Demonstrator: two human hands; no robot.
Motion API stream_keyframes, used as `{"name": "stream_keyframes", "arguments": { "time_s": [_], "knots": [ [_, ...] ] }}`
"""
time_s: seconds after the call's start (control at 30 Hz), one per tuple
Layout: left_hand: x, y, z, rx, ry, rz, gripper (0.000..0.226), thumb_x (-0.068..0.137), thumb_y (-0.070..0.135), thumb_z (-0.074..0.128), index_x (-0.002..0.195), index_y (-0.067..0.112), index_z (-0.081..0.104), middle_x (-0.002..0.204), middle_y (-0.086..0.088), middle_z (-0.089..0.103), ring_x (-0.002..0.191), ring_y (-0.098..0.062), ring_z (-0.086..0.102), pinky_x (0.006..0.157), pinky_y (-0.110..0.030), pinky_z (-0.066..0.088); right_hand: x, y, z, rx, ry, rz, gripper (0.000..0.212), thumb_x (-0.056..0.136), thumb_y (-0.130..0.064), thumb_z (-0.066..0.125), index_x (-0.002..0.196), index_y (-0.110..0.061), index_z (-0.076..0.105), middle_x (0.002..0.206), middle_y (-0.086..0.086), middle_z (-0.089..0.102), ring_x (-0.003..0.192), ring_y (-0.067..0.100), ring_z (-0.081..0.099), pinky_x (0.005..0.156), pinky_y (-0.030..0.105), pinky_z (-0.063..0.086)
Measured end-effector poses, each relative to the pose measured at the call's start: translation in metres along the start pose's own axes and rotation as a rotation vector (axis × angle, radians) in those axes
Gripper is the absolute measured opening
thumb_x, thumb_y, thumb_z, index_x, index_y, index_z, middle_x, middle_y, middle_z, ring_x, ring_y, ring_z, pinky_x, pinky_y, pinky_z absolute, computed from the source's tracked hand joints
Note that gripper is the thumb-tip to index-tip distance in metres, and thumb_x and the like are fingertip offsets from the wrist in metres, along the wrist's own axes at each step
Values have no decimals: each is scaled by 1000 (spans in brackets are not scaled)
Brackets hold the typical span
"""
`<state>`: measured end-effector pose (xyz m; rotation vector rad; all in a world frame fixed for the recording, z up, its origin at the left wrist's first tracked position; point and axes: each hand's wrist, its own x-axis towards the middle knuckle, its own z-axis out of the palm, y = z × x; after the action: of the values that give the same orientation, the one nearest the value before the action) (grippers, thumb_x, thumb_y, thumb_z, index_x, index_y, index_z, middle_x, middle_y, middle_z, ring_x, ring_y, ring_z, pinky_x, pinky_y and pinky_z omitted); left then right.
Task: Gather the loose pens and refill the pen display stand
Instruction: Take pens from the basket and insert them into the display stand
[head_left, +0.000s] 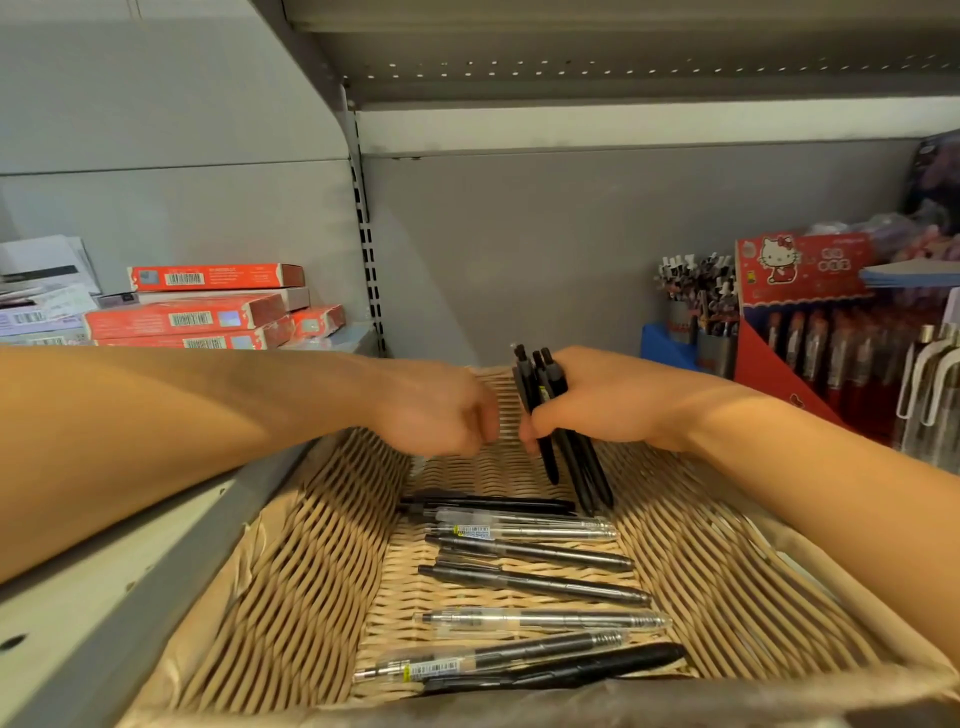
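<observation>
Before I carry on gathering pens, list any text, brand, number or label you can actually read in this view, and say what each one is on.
No text here can be read with confidence.
Red Hello Kitty display box: cartoon cat picture, white characters too blurred to read.
Stacked red boxes: barcodes only, digits too small.
Pens in the wicker basket: yellow and white barcode stickers, unreadable.
Black pens in the right hand: small yellow mark, illegible.

A bundle of black pens (550, 410) was gripped upright by the right hand (597, 400) over a wicker basket (291, 571). The left hand (441, 410) was curled just beside it. Loose pens (530, 582) were seen lying crosswise in the basket.
</observation>
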<state>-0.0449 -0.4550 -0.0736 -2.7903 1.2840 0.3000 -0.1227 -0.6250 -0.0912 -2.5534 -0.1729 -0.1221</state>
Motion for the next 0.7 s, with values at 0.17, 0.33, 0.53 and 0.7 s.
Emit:
{"name": "stream_keyframes", "arguments": {
  "time_s": [0.17, 0.33, 0.53, 0.7],
  "knots": [
    [-2, 9, 10, 285, -344, -21, 48, 104, 37, 48, 149, 22, 43, 144, 2, 52, 109, -6, 43, 90, -24, 32, -2, -1, 2, -88, -65, -9, 23, 80, -25, 78, 99, -20, 67, 92, 3, 74, 85, 20, 70, 70, 30, 52],
    [1, 8, 12, 261, -352, -42, 32, 104, 31, 47, 130, 14, 55, 97, 10, 54, 80, -2, 46, 65, -19, 34, -3, -2, 1, -133, -111, -8, 22, 78, -28, 78, 96, -27, 65, 90, -2, 73, 83, 16, 69, 76, 35, 54],
    [2, 3, 10, 189, -322, 1, 27, 99, 29, 59, 123, 18, 55, 87, 11, 55, 75, -4, 50, 67, -22, 42, -5, -3, 1, -131, -104, -12, 22, 82, -29, 75, 98, -19, 64, 93, 3, 73, 86, 22, 69, 84, 42, 54],
    [0, 3, 9, 64, -381, 23, 36, 96, 29, 64, 130, 19, 56, 91, 13, 59, 81, -6, 58, 81, -29, 54, -4, -4, 1, -152, -82, -8, 20, 84, -32, 73, 101, -28, 65, 99, -1, 73, 94, 21, 69, 93, 49, 53]
  ]
}}
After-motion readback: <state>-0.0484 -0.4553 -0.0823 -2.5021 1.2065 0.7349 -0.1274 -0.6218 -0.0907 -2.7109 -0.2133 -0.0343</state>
